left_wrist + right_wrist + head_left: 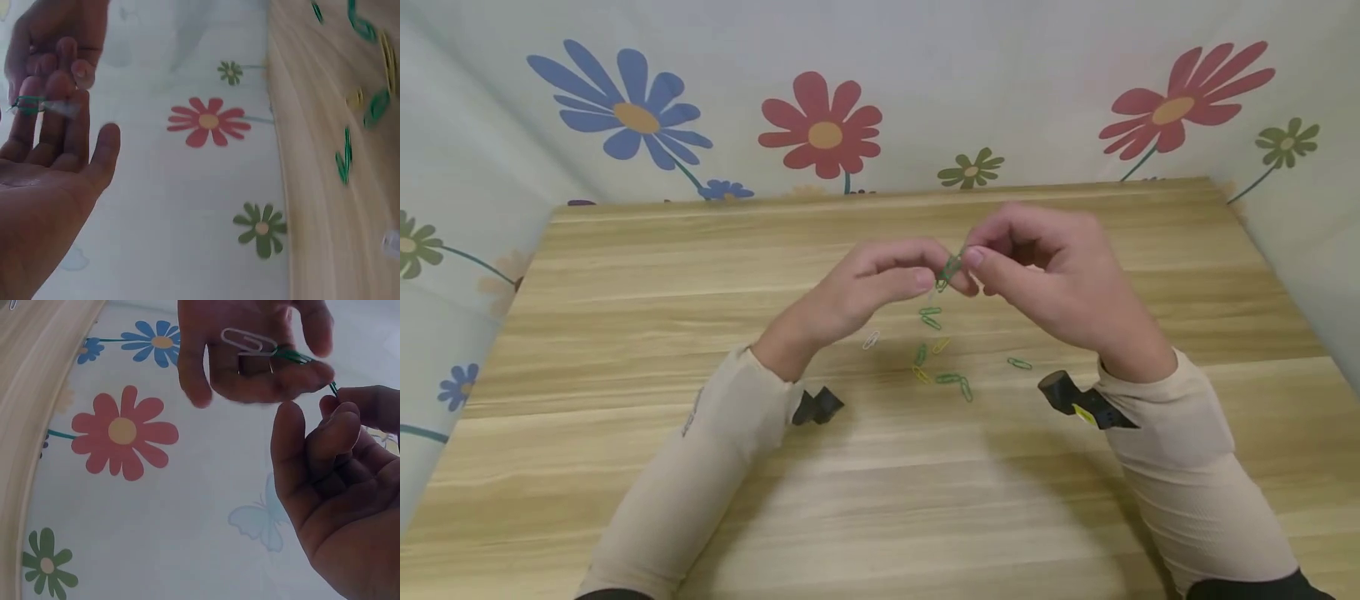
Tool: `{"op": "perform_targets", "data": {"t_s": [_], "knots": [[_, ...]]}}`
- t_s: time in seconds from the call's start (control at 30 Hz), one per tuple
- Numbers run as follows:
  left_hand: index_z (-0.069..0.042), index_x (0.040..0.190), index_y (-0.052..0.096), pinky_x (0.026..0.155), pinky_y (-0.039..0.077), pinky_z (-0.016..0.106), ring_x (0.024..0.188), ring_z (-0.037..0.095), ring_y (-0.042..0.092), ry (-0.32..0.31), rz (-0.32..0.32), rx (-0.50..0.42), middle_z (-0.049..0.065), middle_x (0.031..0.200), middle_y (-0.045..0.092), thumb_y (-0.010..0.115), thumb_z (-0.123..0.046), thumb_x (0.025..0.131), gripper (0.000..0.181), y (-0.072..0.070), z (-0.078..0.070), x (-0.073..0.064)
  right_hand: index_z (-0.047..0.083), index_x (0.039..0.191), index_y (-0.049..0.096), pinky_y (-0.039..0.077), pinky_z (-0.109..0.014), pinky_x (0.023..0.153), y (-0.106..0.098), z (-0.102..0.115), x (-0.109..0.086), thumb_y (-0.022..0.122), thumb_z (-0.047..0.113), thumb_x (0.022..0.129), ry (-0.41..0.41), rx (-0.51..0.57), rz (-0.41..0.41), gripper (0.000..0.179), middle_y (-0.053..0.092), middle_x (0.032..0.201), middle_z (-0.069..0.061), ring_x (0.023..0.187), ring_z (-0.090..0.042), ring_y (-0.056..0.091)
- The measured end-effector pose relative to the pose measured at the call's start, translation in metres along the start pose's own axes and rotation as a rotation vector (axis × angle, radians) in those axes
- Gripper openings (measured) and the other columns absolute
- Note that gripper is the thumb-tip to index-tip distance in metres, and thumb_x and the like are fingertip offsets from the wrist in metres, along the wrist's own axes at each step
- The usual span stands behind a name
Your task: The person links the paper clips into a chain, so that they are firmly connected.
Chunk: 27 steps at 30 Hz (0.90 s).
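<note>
In the head view both hands meet above the table's middle around linked green paper clips (950, 271). The right hand (1060, 279) pinches the green end between thumb and index finger. My left hand (868, 287) is beside it, fingers fairly straight and against the clips, its thumb a little apart from them. A white paper clip (250, 340) hangs from the green ones across the left fingers in the right wrist view. In the left wrist view the green clips (28, 103) look blurred over the left finger pads. How the clips link is too small to tell.
Below the hands on the wooden table (625, 350) lie several loose green and yellow clips, among them a yellow clip (941, 344), a white clip (871, 340) and a green clip (1019, 363). A flowered cloth (925, 50) hangs behind the table's far edge.
</note>
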<state>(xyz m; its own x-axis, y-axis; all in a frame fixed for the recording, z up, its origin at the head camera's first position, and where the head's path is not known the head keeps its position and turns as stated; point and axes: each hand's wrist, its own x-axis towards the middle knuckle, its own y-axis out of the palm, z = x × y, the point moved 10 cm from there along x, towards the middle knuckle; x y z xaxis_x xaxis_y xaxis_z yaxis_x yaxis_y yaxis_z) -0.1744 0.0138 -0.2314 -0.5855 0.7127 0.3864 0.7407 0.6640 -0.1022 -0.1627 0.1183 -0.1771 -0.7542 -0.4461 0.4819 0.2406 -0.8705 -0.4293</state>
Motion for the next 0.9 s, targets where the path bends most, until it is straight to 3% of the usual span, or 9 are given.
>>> {"op": "perform_targets", "data": {"t_s": [0.17, 0.4, 0.57, 0.7, 0.8, 0.9], "knots": [[0.009, 0.096, 0.062, 0.096, 0.047, 0.05, 0.091, 0.032, 0.065, 0.027, 0.002, -0.176, 0.013, 0.089, 0.067, 0.044, -0.008, 0.101, 0.025, 0.006, 0.0, 0.001, -0.005, 0.092, 0.068, 0.046, -0.025, 0.052, 0.002, 0.002, 0.001, 0.062, -0.008, 0.092, -0.043, 0.048, -0.005, 0.006, 0.061, 0.074, -0.007, 0.057, -0.016, 0.053], [0.006, 0.088, 0.064, 0.089, 0.05, 0.05, 0.079, 0.028, 0.065, -0.001, -0.009, -0.258, 0.012, 0.078, 0.064, 0.045, -0.004, 0.097, 0.023, 0.003, 0.001, -0.002, -0.006, 0.091, 0.069, 0.044, -0.028, 0.052, 0.001, 0.01, 0.0, 0.065, -0.006, 0.092, -0.123, 0.169, -0.044, 0.004, 0.062, 0.075, -0.008, 0.058, -0.017, 0.054], [0.01, 0.086, 0.063, 0.082, 0.052, 0.044, 0.075, 0.027, 0.065, 0.02, -0.076, -0.15, 0.012, 0.078, 0.066, 0.05, -0.003, 0.096, 0.022, -0.01, -0.013, -0.006, -0.006, 0.094, 0.07, 0.046, -0.029, 0.054, 0.002, 0.011, 0.001, 0.066, -0.008, 0.091, -0.131, 0.176, -0.049, 0.006, 0.061, 0.074, -0.01, 0.059, -0.019, 0.054], [0.01, 0.084, 0.065, 0.071, 0.051, 0.036, 0.07, 0.025, 0.066, 0.066, -0.211, 0.011, 0.012, 0.077, 0.066, 0.054, 0.0, 0.094, 0.018, -0.032, -0.026, -0.011, -0.003, 0.099, 0.071, 0.049, -0.027, 0.057, 0.004, -0.013, 0.004, 0.065, -0.005, 0.094, -0.012, 0.031, -0.025, 0.009, 0.061, 0.075, -0.009, 0.06, -0.019, 0.056], [0.008, 0.081, 0.065, 0.064, 0.047, 0.032, 0.068, 0.024, 0.063, 0.109, -0.285, 0.132, 0.012, 0.074, 0.065, 0.055, 0.0, 0.093, 0.017, -0.046, -0.037, -0.016, 0.004, 0.101, 0.072, 0.048, -0.028, 0.058, 0.016, -0.046, 0.006, 0.064, 0.006, 0.098, 0.152, -0.163, 0.09, 0.009, 0.061, 0.077, -0.005, 0.062, -0.018, 0.057], [0.007, 0.079, 0.065, 0.061, 0.047, 0.032, 0.066, 0.024, 0.059, 0.156, -0.319, 0.203, 0.013, 0.073, 0.064, 0.055, -0.001, 0.092, 0.018, -0.055, -0.048, -0.019, 0.009, 0.101, 0.072, 0.047, -0.032, 0.062, 0.038, -0.08, 0.002, 0.062, 0.01, 0.1, 0.272, -0.352, 0.318, 0.009, 0.064, 0.08, -0.003, 0.067, -0.018, 0.056]]}}
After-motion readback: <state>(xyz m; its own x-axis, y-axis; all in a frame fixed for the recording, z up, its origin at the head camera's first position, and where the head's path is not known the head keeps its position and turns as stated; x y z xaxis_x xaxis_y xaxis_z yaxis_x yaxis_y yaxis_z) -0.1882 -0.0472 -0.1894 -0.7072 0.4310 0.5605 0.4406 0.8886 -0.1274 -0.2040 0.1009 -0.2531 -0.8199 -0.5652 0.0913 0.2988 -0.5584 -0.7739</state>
